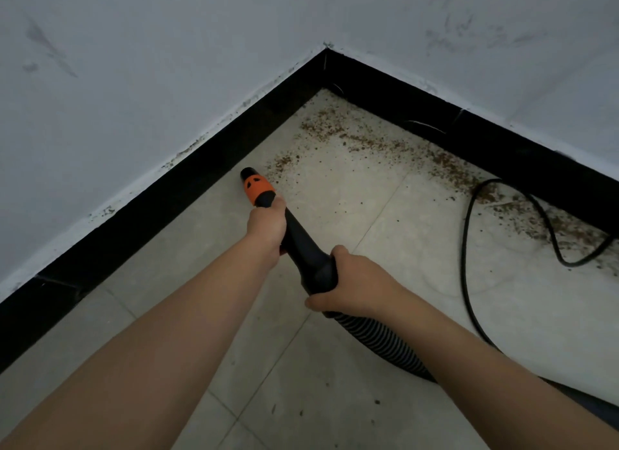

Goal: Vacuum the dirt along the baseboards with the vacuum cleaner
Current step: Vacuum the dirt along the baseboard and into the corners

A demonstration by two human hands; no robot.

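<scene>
- The person's left hand [266, 227] grips the black vacuum nozzle [294, 235] just behind its orange collar [258, 185], fingers curled round the tube.
- The right hand [350, 278] grips the wider rear end of the same nozzle, where it meets the ribbed hose [378, 339]; the thumb lies across the underside and the fingers wrap over the top.
- Both bare forearms reach in from the bottom edge of the view towards the middle.
- The nozzle points up and to the left, its black tip [247, 173] close to the black baseboard [187, 188] on the left wall; whether the tip touches the floor cannot be told.
- Brown dirt [338, 131] lies scattered on the pale tiled floor [335, 399] in a band running from the corner along the right-hand baseboard [469, 138], thicker towards the right edge.
- A smaller patch of dirt [283, 163] sits just to the right of the nozzle tip, apart from it.
- A black power cord [465, 248] loops over the floor on the right, crossing part of the dirt band near the baseboard.
- The ribbed hose runs from under the right hand towards the lower right, passing beneath the right forearm.
- The grey-white walls [134, 64] meet in a corner at the top centre and carry faint scuff marks; specks of grime show along the top of the left baseboard.
</scene>
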